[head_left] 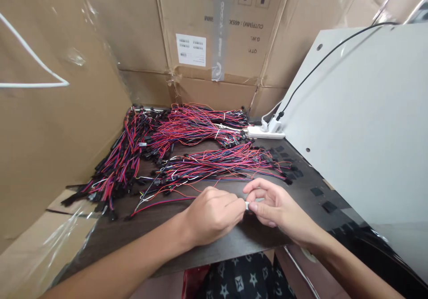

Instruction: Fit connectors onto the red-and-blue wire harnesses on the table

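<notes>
Object (247, 206) at left hand (217, 214), mostly hidden

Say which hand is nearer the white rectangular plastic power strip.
Right. The right hand is in front of the power strip, roughly in line; the left hand, also in front, is farther left.

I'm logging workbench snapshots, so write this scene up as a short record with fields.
Left hand: left hand, curled closed at a small white piece, mostly hidden
Right hand: right hand, thumb touching that piece
Surface: dark brown tabletop
Wires: thin red and blue wire bundles, beyond the hands and leftward
Power: white rectangular power strip, plugs inserted
Back: brown cardboard wall, white paper label
</notes>
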Motion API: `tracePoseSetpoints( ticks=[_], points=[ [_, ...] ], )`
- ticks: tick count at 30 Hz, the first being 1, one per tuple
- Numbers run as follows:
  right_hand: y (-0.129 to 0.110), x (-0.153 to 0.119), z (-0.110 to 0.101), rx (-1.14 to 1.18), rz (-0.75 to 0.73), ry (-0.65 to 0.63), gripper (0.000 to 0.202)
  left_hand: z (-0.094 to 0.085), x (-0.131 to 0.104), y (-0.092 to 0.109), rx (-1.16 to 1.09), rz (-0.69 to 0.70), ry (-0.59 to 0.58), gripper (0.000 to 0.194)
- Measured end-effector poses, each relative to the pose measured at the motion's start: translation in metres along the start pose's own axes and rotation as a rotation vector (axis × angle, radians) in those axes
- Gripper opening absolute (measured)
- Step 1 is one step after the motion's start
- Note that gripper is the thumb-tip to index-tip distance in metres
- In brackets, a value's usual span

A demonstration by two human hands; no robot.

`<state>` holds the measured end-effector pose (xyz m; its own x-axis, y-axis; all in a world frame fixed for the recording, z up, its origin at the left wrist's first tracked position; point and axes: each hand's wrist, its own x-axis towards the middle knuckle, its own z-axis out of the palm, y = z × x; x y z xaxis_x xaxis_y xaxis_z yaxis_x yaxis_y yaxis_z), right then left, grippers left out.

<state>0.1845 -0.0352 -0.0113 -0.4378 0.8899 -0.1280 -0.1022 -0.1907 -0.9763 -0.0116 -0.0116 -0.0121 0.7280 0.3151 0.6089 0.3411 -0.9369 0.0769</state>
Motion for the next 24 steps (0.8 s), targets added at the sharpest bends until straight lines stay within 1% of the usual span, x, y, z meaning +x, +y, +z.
tracePoseSetpoints(
  ticks=[3,4,5,6,7,9,10,11,14,16,18,20,24],
  points=[
    [-0.002,0.001,0.001,0.003,-0.025,0.009,0.04,0.0,-0.001,0.001,-0.04,-0.013,0.014,0.026],
    [-0.003,0.0,0.002,-0.014,-0.05,0.024,0.04,0.001,0.0,0.001,-0.088,-0.056,0.005,0.023],
    [-0.003,0.0,0.003,-0.044,-0.084,0.049,0.039,0.002,0.0,0.002,-0.154,-0.138,-0.012,0.017],
    [-0.003,-0.001,0.004,-0.09,-0.129,0.086,0.037,0.002,0.002,0.004,-0.237,-0.255,-0.034,0.011],
    [-0.002,-0.002,0.005,-0.154,-0.187,0.131,0.033,0.002,0.004,0.005,-0.333,-0.393,-0.059,0.01],
    [0.002,-0.005,0.006,-0.328,-0.337,0.228,0.024,0.002,0.01,0.008,-0.528,-0.65,-0.117,0.02],
    [0.004,-0.007,0.007,-0.424,-0.414,0.271,0.021,0.001,0.013,0.009,-0.61,-0.74,-0.141,0.022],
    [0.007,-0.009,0.007,-0.513,-0.489,0.304,0.02,0.0,0.016,0.009,-0.679,-0.796,-0.165,0.022],
    [0.016,-0.012,0.007,-0.698,-0.673,0.359,0.024,-0.004,0.021,0.01,-0.811,-0.891,-0.22,0.02],
    [0.021,-0.013,0.007,-0.755,-0.756,0.388,0.027,-0.005,0.021,0.009,-0.874,-0.929,-0.249,0.019],
    [0.023,-0.013,0.007,-0.792,-0.809,0.417,0.03,-0.006,0.021,0.008,-0.931,-0.944,-0.265,0.019],
    [0.024,-0.013,0.007,-0.812,-0.843,0.436,0.033,-0.006,0.021,0.009,-0.965,-0.94,-0.256,0.018],
    [0.023,-0.013,0.009,-0.822,-0.919,0.471,0.04,-0.006,0.021,0.012,-0.978,-0.908,-0.197,0.013]
  ],
)
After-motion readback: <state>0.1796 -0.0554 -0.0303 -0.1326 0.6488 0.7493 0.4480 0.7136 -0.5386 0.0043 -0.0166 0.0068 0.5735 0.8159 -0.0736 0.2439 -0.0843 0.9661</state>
